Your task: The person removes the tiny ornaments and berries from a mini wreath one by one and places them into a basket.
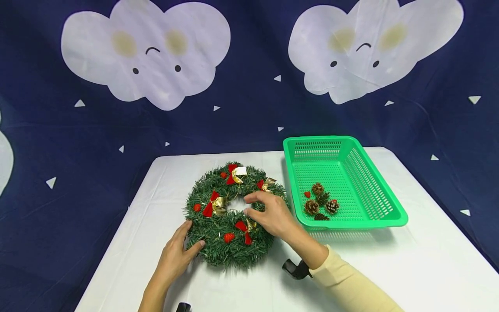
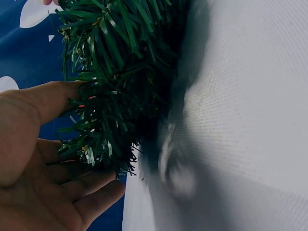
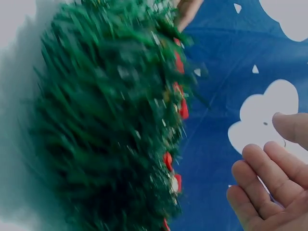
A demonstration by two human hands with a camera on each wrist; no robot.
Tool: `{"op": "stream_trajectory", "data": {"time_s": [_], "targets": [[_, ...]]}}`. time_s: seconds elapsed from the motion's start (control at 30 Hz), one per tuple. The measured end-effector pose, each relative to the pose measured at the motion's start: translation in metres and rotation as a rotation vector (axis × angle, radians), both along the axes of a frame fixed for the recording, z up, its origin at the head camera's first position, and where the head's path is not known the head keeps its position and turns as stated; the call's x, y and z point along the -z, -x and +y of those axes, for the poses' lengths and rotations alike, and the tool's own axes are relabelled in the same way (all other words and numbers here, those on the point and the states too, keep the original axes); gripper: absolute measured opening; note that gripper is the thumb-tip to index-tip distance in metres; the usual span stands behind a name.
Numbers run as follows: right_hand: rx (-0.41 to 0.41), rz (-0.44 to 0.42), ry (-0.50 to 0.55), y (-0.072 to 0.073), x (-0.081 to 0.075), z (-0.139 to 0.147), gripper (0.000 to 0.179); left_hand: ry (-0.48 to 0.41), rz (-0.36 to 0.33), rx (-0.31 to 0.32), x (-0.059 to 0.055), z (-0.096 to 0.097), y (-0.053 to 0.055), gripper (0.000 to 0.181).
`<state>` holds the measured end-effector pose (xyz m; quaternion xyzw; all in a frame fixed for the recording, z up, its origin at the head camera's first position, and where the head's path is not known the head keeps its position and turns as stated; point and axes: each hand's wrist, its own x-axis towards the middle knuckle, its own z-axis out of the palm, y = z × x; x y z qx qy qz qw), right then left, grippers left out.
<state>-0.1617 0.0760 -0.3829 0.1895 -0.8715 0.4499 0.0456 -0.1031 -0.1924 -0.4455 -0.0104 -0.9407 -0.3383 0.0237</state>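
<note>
A green Christmas wreath (image 1: 212, 229) lies on the white table, decorated with red velvet bows (image 1: 208, 210), gold ribbons and red berry-like pieces (image 1: 228, 237). At its near left edge, my left hand (image 1: 175, 255) holds the rim, thumb and fingers spread around the green tips (image 2: 103, 125). My right hand (image 1: 273, 212) hovers above the wreath's right side, thumb and index finger apart by the centre hole. Nothing sits between those fingers, and the right wrist view shows the hand (image 3: 274, 183) clear of the needles.
A green plastic basket (image 1: 351, 223) stands right of the wreath, with several pinecones (image 1: 312, 207) and a small red piece (image 1: 307, 194) inside. Black wrist-camera parts (image 1: 296, 268) show beneath the right forearm. A dark blue cloth with clouds (image 1: 249, 117) hangs behind the table.
</note>
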Motion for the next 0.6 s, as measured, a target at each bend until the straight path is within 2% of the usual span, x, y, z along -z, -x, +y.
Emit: {"op": "stream_trajectory", "data": {"time_s": [0.3, 0.6], "targets": [[-0.057, -0.012, -0.018, -0.01, 0.006, -0.013, 0.03, 0.003, 0.008, -0.004, 0.0, 0.0, 0.0, 0.074], [-0.117, -0.036, -0.046, -0.013, 0.011, -0.02, 0.031, -0.002, 0.002, -0.004, 0.0, 0.0, 0.001, 0.074]]}}
